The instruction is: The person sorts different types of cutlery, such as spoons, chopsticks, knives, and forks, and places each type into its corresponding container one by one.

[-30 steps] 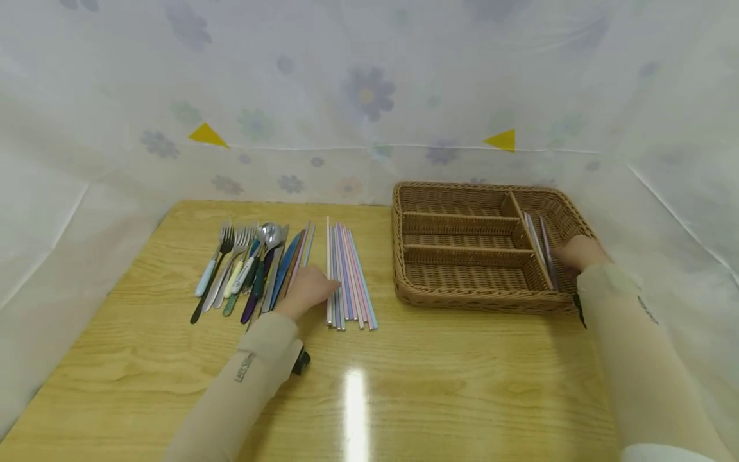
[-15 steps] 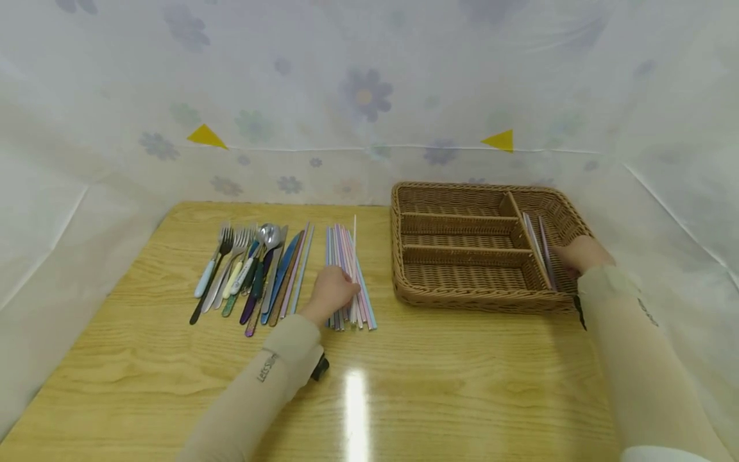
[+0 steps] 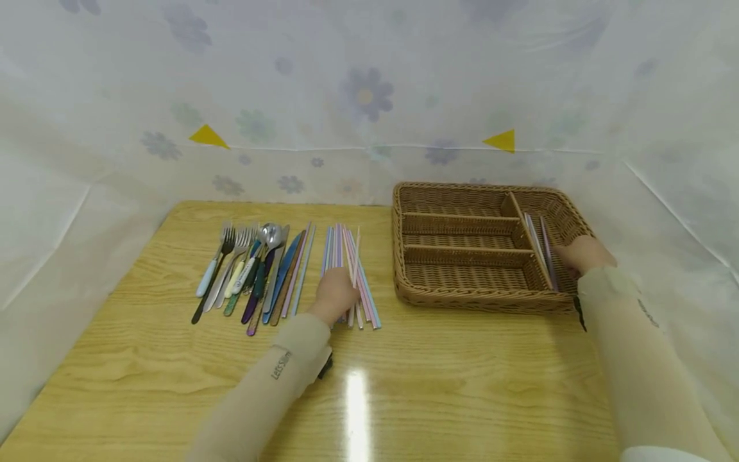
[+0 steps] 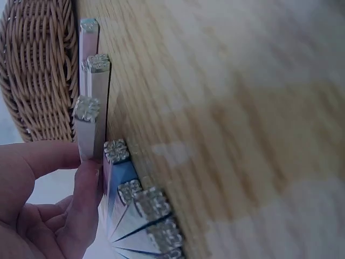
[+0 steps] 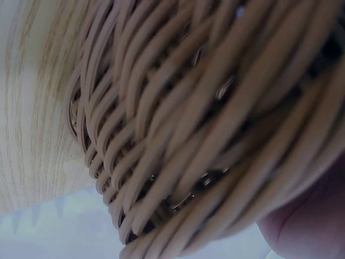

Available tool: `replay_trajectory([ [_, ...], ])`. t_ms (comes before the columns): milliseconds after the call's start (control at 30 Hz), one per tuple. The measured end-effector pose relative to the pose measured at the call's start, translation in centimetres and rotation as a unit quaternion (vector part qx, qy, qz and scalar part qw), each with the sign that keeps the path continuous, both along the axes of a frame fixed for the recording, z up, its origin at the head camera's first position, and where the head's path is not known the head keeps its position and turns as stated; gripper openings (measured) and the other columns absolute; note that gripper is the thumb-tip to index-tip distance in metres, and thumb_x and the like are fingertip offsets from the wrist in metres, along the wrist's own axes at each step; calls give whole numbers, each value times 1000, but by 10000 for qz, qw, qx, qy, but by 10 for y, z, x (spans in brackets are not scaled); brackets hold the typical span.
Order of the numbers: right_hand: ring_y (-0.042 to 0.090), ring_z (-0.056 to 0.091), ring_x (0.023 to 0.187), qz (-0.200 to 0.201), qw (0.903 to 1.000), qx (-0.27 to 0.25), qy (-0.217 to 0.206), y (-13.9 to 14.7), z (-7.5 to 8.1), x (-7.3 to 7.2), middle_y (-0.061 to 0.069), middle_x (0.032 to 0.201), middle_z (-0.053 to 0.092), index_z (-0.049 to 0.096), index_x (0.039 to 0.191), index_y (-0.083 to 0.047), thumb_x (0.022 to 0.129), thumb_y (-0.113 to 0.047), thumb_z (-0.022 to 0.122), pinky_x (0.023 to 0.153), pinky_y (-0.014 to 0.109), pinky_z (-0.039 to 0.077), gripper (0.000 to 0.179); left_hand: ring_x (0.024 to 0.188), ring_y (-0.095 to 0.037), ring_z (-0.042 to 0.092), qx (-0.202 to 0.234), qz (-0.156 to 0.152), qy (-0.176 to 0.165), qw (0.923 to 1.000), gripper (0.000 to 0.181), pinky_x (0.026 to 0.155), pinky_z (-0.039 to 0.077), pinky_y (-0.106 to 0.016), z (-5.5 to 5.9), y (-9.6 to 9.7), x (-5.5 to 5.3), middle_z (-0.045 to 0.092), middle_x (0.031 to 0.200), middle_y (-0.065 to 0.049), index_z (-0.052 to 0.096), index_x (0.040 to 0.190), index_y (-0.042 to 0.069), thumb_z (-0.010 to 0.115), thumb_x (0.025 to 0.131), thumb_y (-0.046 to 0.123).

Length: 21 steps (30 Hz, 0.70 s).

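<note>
My left hand (image 3: 337, 295) is over the loose fan of pastel chopsticks (image 3: 369, 305) at mid-table. Its thumb and index finger pinch a pale chopstick (image 4: 88, 137) close to the silver-tipped end in the left wrist view. Other silver-ended chopsticks (image 4: 153, 216) lie right below the fingers. At the right, my right hand (image 3: 587, 253) reaches over the front right rim of the wicker basket (image 3: 479, 300), into its right compartment. Several chopsticks (image 3: 546, 253) lie there beside its fingertips; what the fingers hold is hidden. The right wrist view shows mainly woven basket wall (image 5: 161, 113).
Left of the chopsticks lie forks (image 3: 228, 240), spoons (image 3: 270, 234) and knives (image 3: 285, 273) in a row, then two separate chopsticks (image 3: 303, 273). Dividers (image 3: 462, 248) split the basket's left part into three long compartments. A floral curtain (image 3: 366, 96) hangs behind the table.
My left hand has moved right across the chopsticks. The pale chopstick has shifted from the left edge of the fan to its right side. My right hand stays in place.
</note>
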State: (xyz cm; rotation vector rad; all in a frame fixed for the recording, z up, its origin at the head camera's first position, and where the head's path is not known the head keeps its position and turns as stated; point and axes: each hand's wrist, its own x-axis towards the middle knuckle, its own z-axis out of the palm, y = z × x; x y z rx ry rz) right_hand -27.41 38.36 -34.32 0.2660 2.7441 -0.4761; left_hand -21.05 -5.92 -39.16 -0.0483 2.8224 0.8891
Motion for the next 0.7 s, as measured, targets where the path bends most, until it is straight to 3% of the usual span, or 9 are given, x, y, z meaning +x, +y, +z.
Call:
replay_trajectory([
  [167,14,45,43,-11,10000,41,72,1,-1,1,-2,45,48,51,54,-10,97,-45,32,49,32,41,59,63,-22,63,-849,-135,36,9963,11,54,52,-28,1,10,-6,65,73,-13,62,74,-3,58,85,-1],
  [267,13,42,42,-31,9998,98,155,1,-1,2,-3,44,45,51,54,-10,97,-46,32,48,32,40,59,79,-26,66,-1286,-246,91,9913,8,65,56,-33,1,14,-10,67,89,-16,64,88,-4,58,85,-1],
  [367,12,39,41,-70,9997,124,214,1,-3,2,-4,44,42,50,54,-12,97,-46,32,47,32,40,59,72,-22,64,-1232,-189,-15,9922,6,61,54,-31,0,13,-14,66,86,-14,64,86,-3,60,83,1],
  [500,11,37,40,-102,9996,93,248,2,-4,4,-4,43,41,48,53,-13,98,-47,30,46,31,39,59,52,-15,53,-323,5,-457,9984,11,48,46,-25,2,1,-16,60,66,-8,60,72,0,63,81,5],
  [567,11,36,40,-90,9996,102,265,2,-3,5,-4,42,40,48,52,-13,98,-48,28,45,31,38,61,47,-13,51,393,151,-738,9964,14,49,45,-24,4,-8,-16,58,59,-5,60,68,1,63,81,7],
  [633,10,35,40,-95,9995,111,282,2,-1,6,-5,42,40,48,51,-13,97,-50,28,45,30,36,62,46,-10,54,1224,305,-1059,9863,14,52,48,-24,6,-16,-19,57,58,-3,62,72,0,62,83,9],
  [700,10,35,40,-81,9995,126,274,2,0,6,-5,42,40,48,50,-13,97,-52,27,45,30,36,64,50,-8,57,2091,460,-1406,9666,15,57,52,-24,8,-23,-21,59,63,-2,64,85,-3,61,85,11],
])
